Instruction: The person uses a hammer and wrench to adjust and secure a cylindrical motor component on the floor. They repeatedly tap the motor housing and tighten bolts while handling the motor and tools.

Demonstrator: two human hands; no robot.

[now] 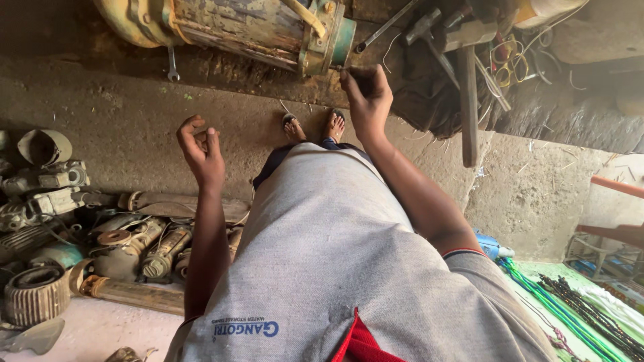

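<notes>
Right hand: your right hand [365, 94] reaches to the far bench [282, 77], fingers bunched in a narrow grip at the green end of the motor [235, 27]; whether they pinch anything small, you cannot tell.
Left hand: your left hand [200, 149] hangs in the air over the floor [134, 127], fingers curled loosely, holding nothing.
Motor: a worn yellow-and-green cylinder lying on its side at the far edge, just left of your right hand.
Spanner: a spanner [172, 67] lies below the motor's left part.
Hammer: a hammer [466, 74] rests right of your right hand, handle pointing near.
Scrap: old motor parts [87, 228] are heaped on the left.
</notes>
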